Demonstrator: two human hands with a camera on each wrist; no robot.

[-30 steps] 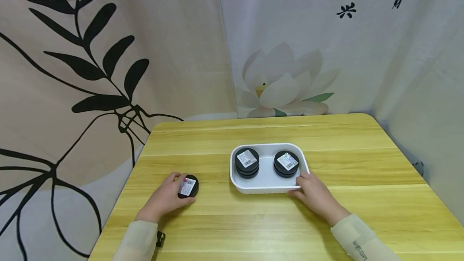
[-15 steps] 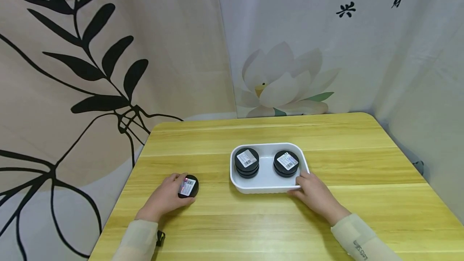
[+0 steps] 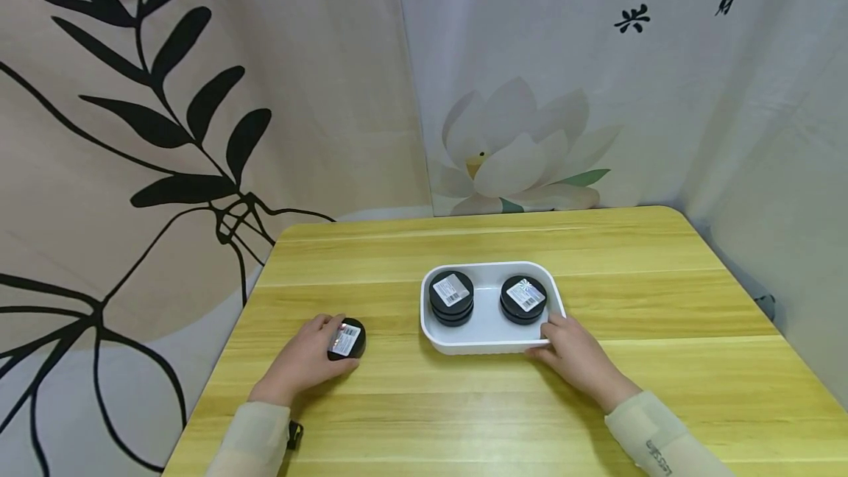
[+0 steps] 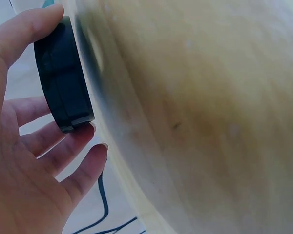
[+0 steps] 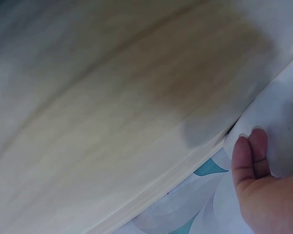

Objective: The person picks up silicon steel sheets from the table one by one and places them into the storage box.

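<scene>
My left hand (image 3: pixel 306 358) grips a flat round black container (image 3: pixel 348 338) by its sides, left of the tray. A white barcode label lies on the container's top. In the left wrist view the thumb and fingers curl around the container's black side wall (image 4: pixel 63 73), which is right at the tabletop. At the near right corner of a white tray (image 3: pixel 477 349), my right hand (image 3: pixel 575 356) pinches the rim. Inside the tray stand black round containers in a left stack (image 3: pixel 452 299) and a right stack (image 3: pixel 523 300), each topped by a barcode label.
Everything sits on a yellow wood-grain table (image 3: pixel 464 418). Behind it hangs a printed curtain (image 3: pixel 344 79) with dark leaves and a pale flower. A small black object (image 3: pixel 294 434) shows beside the left sleeve.
My left hand and its black container have shifted very slightly to the right. My right hand and the tray have stayed in place.
</scene>
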